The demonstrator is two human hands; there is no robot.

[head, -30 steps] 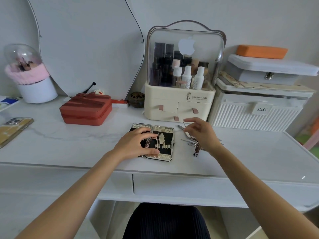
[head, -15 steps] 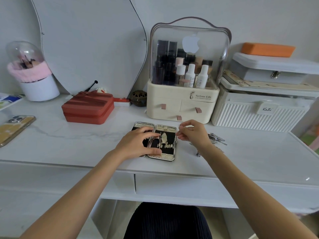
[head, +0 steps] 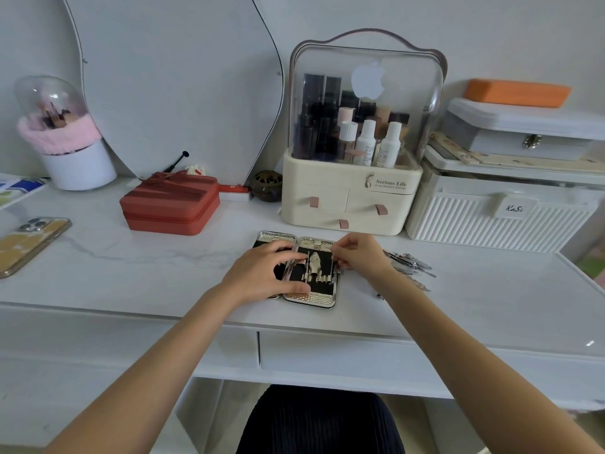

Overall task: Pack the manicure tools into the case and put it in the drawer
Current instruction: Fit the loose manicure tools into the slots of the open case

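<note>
Your left hand (head: 262, 273) lies flat on the open, black-lined silver case (head: 311, 273); your right hand (head: 360, 253) pinches a tool at its 3 o'clock edge; loose tools (head: 409, 262) lie farther out.

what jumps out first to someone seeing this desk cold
The open manicure case lies at the desk's front centre, the left hand resting on it and the right hand pinching a tool at its right edge. Loose manicure tools lie just right; behind stands a clear-domed cosmetics organizer.

We are seeing the open case (head: 296, 268) lying at frame centre on the desk (head: 147, 270), loose tools (head: 411, 265) right of it, the organizer (head: 352, 194) behind, the phone (head: 29, 240) far left.
</note>
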